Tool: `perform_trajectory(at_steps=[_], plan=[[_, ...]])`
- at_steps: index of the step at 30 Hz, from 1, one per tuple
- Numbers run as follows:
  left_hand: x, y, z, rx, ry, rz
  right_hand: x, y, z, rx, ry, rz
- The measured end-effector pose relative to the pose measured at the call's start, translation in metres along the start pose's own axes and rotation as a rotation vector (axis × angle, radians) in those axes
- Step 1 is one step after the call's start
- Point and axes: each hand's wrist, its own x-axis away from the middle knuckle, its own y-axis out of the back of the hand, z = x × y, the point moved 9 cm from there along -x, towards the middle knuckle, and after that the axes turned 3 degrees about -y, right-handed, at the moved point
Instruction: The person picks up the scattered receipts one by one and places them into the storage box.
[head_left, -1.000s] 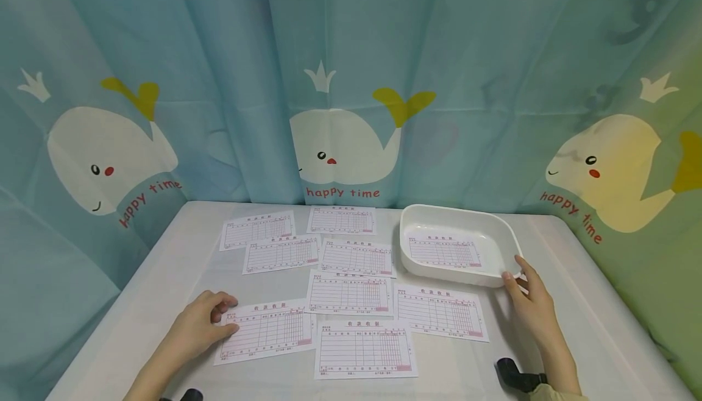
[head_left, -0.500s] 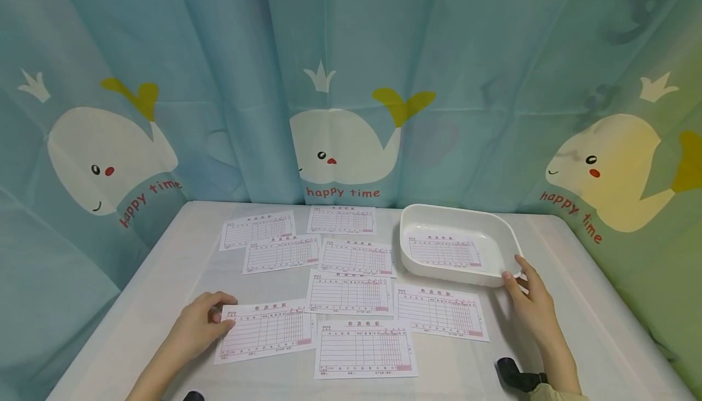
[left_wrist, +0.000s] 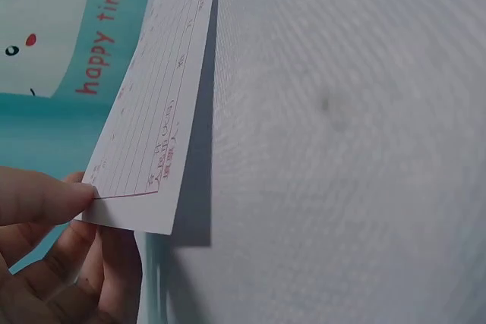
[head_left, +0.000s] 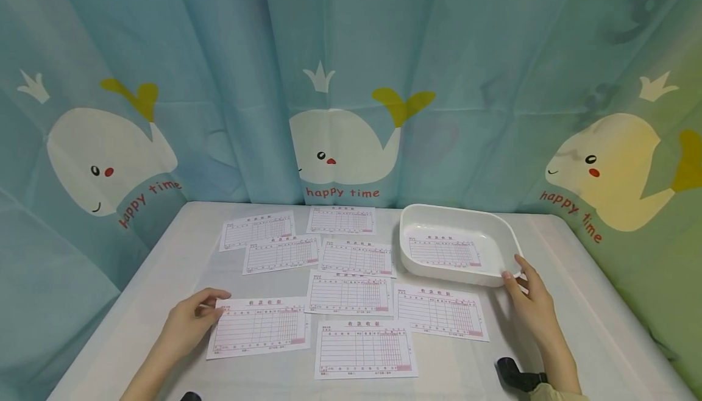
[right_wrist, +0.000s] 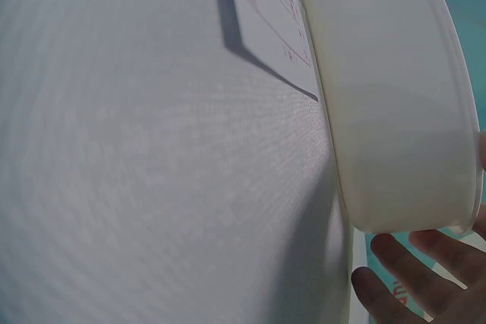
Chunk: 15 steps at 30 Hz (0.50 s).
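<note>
The desk (head_left: 137, 291) carries eight loose receipt forms. At 2 o'clock stands the white tray (head_left: 459, 221), one receipt form (head_left: 444, 251) lying flat inside. The right hand (head_left: 529, 303) holds the tray's near right corner, thumb on the rim, fingers beneath. At 8 o'clock, the near-left receipt form (head_left: 258, 326) has shifted left and its left edge has lifted off the desk since a second ago. The left hand (head_left: 186, 325) pinches that corner between thumb and fingers; grip closed on the paper.
</note>
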Motion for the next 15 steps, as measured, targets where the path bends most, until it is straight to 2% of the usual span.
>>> perform_trajectory(at_steps=[15], plan=[[0.003,0.009,0.013,0.100,0.085,0.065,0.000,0.000,0.000,0.011,-0.007,0.000]])
